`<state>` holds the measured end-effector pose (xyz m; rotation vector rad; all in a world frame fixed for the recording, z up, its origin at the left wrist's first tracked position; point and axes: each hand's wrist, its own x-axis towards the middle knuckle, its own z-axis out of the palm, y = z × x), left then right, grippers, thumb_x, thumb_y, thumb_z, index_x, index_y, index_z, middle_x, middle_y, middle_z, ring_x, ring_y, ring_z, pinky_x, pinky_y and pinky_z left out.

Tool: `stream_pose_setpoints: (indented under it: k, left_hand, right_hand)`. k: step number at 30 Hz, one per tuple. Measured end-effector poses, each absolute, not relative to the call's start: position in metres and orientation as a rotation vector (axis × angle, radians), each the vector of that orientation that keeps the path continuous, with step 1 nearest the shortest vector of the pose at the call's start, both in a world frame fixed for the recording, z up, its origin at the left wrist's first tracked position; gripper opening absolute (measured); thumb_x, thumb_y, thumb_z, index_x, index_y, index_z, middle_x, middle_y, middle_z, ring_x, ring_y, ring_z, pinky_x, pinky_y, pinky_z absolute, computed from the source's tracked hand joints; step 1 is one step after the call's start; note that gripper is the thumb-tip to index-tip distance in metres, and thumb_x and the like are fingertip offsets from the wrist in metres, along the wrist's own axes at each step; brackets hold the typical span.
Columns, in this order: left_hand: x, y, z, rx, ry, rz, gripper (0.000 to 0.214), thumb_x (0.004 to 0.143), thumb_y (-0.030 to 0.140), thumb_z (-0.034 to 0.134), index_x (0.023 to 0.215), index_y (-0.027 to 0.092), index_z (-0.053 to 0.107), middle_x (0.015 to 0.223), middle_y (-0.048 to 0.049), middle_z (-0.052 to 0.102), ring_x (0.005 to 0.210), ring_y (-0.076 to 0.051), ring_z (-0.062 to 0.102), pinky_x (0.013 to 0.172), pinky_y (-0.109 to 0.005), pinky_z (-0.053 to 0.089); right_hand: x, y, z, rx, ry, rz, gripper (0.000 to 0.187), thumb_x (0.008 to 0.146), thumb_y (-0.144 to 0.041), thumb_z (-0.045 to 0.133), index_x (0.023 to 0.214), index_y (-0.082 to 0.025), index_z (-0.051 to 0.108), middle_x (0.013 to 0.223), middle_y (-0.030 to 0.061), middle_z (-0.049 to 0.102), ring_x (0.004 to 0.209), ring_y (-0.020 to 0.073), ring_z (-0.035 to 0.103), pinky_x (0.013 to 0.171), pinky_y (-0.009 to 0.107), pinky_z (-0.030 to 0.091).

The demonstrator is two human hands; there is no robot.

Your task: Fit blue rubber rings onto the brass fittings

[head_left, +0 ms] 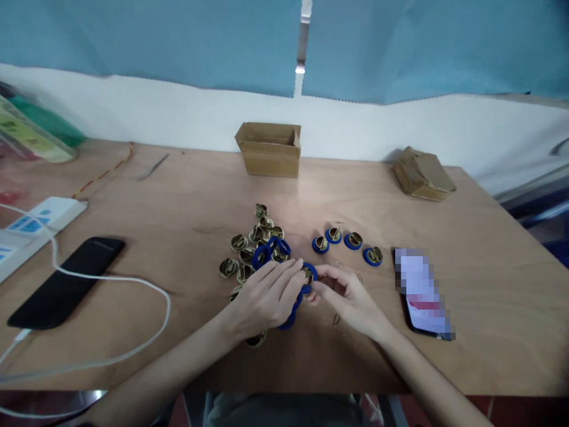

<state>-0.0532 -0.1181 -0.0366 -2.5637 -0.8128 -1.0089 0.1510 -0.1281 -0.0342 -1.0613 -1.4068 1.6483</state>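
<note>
Between my two hands is a blue ring [312, 271] around a small round brass piece. My left hand [272, 293] is closed, its fingers pressed on the ring's left side. From the right, my right hand [349, 293] pinches the ring's edge between thumb and fingers. Several brass discs with raised clips, such as the brass disc [229, 267], lie around and left of my left hand. Loose blue rings [261, 257] rest on top of them, and more blue rings [288, 321] show partly beneath my left hand. Thin wire pieces [336, 320] lie beside my right hand.
Several blue-rimmed brass discs [354, 239] form a curved row at right. A lit phone [422, 293] lies beyond them. At the back stand an open cardboard box [271, 160] and a crumpled box [423, 174]. A black phone [66, 284], white cable [166, 314] and power strip [66, 209] occupy the left.
</note>
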Motion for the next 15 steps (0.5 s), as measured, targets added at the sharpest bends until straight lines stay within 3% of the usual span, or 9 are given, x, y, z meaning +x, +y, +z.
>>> stream_pose_setpoints:
  k: [15]
  left_hand:
    - [-0.0535, -0.1193, -0.0429, -2.554, -0.747, -1.068, 0.01, 0.091, 0.005, 0.061, 0.101, 0.003, 0.065, 0.107, -0.0201, 0.079, 0.102, -0.026, 0.077, 0.083, -0.033, 0.062]
  right_hand:
    - [0.1537, -0.1357, -0.0364, -1.167, -1.609, 1.427, 0.016, 0.095, -0.022, 0.056, 0.101, -0.019, 0.07, 0.08, 0.0022, 0.068, 0.072, 0.0154, 0.066, 0.066, 0.028, 0.056]
